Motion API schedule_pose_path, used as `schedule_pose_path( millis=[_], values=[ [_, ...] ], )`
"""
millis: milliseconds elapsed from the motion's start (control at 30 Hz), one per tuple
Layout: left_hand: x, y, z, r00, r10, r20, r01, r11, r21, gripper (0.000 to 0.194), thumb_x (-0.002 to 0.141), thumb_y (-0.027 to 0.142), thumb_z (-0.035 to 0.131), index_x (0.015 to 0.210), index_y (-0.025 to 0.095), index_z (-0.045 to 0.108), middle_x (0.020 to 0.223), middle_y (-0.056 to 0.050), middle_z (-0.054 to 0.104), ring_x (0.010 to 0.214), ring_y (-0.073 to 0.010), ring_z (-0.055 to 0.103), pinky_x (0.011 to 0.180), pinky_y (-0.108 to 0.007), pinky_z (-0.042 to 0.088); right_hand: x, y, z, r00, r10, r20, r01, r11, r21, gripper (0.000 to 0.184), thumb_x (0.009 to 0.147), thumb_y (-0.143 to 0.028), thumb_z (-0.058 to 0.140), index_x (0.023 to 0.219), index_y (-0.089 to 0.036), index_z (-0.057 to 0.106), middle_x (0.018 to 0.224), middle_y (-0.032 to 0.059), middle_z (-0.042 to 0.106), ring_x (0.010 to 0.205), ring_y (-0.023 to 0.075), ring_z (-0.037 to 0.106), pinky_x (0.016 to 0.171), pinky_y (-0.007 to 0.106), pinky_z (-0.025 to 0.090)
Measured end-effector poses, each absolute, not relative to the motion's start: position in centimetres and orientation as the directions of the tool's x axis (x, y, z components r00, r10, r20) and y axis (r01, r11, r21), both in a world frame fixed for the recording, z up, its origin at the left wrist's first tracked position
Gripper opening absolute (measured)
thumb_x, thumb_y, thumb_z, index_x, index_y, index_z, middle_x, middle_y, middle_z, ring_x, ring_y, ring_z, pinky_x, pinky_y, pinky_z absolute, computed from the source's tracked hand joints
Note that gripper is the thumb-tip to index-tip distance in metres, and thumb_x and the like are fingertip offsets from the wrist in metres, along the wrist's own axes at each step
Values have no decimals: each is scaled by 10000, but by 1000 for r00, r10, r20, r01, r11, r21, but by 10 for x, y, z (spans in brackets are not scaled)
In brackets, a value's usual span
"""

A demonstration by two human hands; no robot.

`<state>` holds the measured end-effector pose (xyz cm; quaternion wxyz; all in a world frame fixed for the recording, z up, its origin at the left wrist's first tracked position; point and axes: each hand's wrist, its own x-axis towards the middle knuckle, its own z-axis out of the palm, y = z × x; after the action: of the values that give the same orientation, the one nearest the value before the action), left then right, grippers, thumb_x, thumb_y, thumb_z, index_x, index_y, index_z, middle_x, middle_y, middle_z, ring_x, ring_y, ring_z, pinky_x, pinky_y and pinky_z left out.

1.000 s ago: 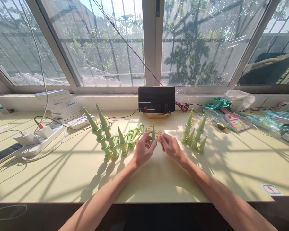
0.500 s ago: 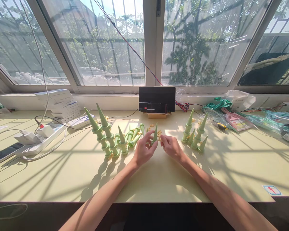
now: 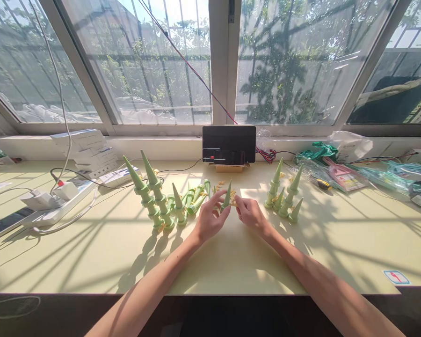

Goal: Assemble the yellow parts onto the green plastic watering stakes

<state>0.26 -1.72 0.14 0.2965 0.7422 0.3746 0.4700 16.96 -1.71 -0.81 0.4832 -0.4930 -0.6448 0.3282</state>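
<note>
My left hand (image 3: pixel 212 216) is closed around the lower part of a green cone-topped piece (image 3: pixel 227 195), its tip pointing up and leaning slightly right. Close beside it, my right hand (image 3: pixel 250 212) pinches a small yellowish piece (image 3: pixel 233 203) against the cone's right side; the fingers hide most of it. Behind the hands lie several small yellow pieces (image 3: pixel 221 183). To the left stand tall green spired towers (image 3: pixel 157 196) and a shorter cone-topped piece (image 3: pixel 178 205), with loose green tubes (image 3: pixel 195 196) lying near. More green spired towers (image 3: pixel 287 199) stand on the right.
A black tablet (image 3: pixel 228 138) with a phone (image 3: pixel 229 157) before it leans at the sill. On the left are a power strip (image 3: pixel 61 206) with plugs and a white box (image 3: pixel 86 150). Plastic bags (image 3: pixel 344 173) and a yellow-black tape measure (image 3: pixel 323 183) lie right.
The cone in my left hand has tilted slightly to the right. My right hand has shifted a little to the right; the rest looks unchanged.
</note>
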Motion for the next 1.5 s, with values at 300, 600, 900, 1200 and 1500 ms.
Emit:
schedule_pose_path(
  millis=[300, 600, 900, 1200, 1500],
  values=[
    [5, -15, 2, 224, 906, 360, 133, -395, 909, 446, 862, 411, 644, 1240, 191, 559, 829, -17, 623, 627, -114, 592, 489, -206, 465, 168, -21, -7, -101, 924, 368, 345, 379, -858, 504, 985, -573, 366, 643, -220, 477, 498, -22, 431, 469, 124, 402, 479, 257, 343],
    [2, -10, 1, 315, 916, 249, -14, -258, 966, 354, 857, 444, 659, 1040, 141, 667, 729, -25, 627, 489, -90, 510, 399, -221, 407, 167, -22, -7, -137, 905, 402, 351, 424, -835, 452, 984, -519, 392, 657, -214, 463, 512, -46, 399, 497, 111, 380, 509, 239, 329],
    [3, -12, 7, 332, 928, 169, -48, -163, 986, 360, 826, 487, 678, 870, 130, 651, 678, -25, 602, 463, -81, 483, 396, -217, 381, 166, -24, -6, -139, 888, 438, 379, 457, -805, 452, 981, -526, 376, 670, -208, 457, 589, -31, 446, 548, 113, 405, 537, 243, 341],
    [2, -14, 13, 381, 914, 138, -64, -124, 990, 375, 812, 504, 680, 814, 134, 622, 690, -21, 586, 504, -102, 548, 398, -211, 406, 166, -25, -6, -178, 880, 441, 377, 475, -795, 436, 993, -486, 365, 664, -211, 440, 605, -23, 460, 553, 118, 414, 554, 253, 343],
    [2, -16, 15, 364, 924, 118, -51, -107, 993, 314, 758, 403, 733, 872, 124, 646, 749, -39, 618, 577, -126, 596, 410, -208, 427, 166, -27, -4, -208, 885, 417, 355, 466, -811, 448, 996, -487, 368, 661, -203, 457, 571, -34, 442, 526, 106, 363, 520, 246, 311]
  ],
)
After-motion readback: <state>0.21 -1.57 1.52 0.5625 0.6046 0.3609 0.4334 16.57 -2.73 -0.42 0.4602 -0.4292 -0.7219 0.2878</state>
